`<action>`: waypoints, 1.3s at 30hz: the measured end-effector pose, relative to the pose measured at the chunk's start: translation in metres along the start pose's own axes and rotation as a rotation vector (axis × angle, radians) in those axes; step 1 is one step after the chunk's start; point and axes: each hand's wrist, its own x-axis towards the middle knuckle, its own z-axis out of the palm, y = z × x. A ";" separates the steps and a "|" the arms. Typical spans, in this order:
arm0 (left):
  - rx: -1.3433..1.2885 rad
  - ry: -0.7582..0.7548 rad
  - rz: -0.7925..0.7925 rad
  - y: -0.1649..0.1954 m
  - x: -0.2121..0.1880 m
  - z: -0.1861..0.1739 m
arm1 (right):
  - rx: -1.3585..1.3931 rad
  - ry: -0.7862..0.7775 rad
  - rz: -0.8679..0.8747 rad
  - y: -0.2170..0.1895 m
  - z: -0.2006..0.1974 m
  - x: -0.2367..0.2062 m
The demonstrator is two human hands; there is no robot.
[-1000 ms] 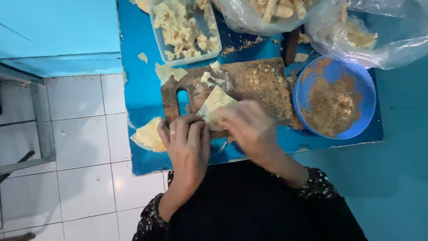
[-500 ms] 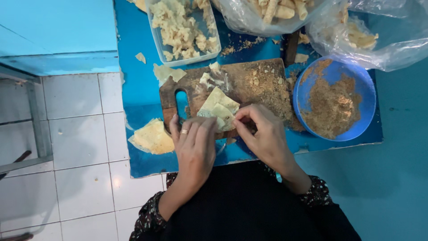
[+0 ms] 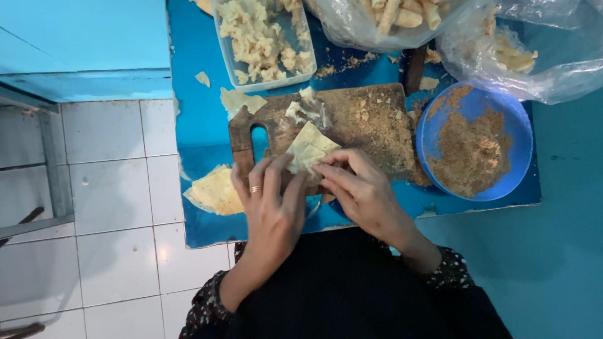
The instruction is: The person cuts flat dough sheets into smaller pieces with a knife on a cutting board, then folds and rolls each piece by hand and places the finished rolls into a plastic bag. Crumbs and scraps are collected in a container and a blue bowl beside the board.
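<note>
Pinching a pale wrapper (image 3: 309,147) from both sides, the left hand (image 3: 271,204) and right hand (image 3: 361,188) meet over the near edge of a wooden board (image 3: 352,119). Left fingers (image 3: 276,176), one wearing a ring, lie flat and together against the wrapper's near-left corner; right fingertips (image 3: 326,169) close on its near-right edge, so both hands grip the same sheet. It sits folded and slightly raised on the board, its far corner pointing away from the person. Brown crumbs (image 3: 383,122) cover the board's right half. Just right of the board stands a blue bowl (image 3: 518,144) holding more brown filling. Beyond the board, a clear tub (image 3: 304,63) holds pale lumps, and plastic bags (image 3: 540,75) with rolled pieces lie at the far right. A stack of wrappers (image 3: 213,188) rests near the left edge of the blue table (image 3: 201,125), beside the left wrist. White floor tiles (image 3: 113,188) show to the left.
</note>
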 end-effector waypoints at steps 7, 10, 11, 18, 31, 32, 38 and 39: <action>0.107 -0.045 0.091 -0.011 0.007 0.000 | -0.046 -0.081 -0.163 0.007 -0.006 0.006; -0.085 -0.014 -0.007 -0.014 0.017 0.007 | -0.092 -0.053 -0.188 0.013 -0.005 0.013; -0.113 -0.021 -0.025 -0.014 0.017 0.007 | -0.093 -0.039 -0.159 0.014 -0.004 0.017; -0.116 0.030 -0.130 -0.007 0.027 0.007 | 0.146 -0.130 0.236 0.020 -0.005 0.033; -0.026 0.056 -0.026 -0.008 0.028 0.011 | -0.121 -0.029 -0.191 0.021 -0.009 0.027; -0.028 0.057 -0.035 -0.007 0.028 0.012 | -0.123 -0.026 -0.183 0.020 -0.009 0.027; -0.037 0.060 -0.069 -0.007 0.028 0.014 | -0.004 -0.102 -0.088 0.021 -0.012 0.028; -0.038 0.053 -0.072 -0.008 0.028 0.014 | 0.025 -0.130 -0.059 0.022 -0.013 0.027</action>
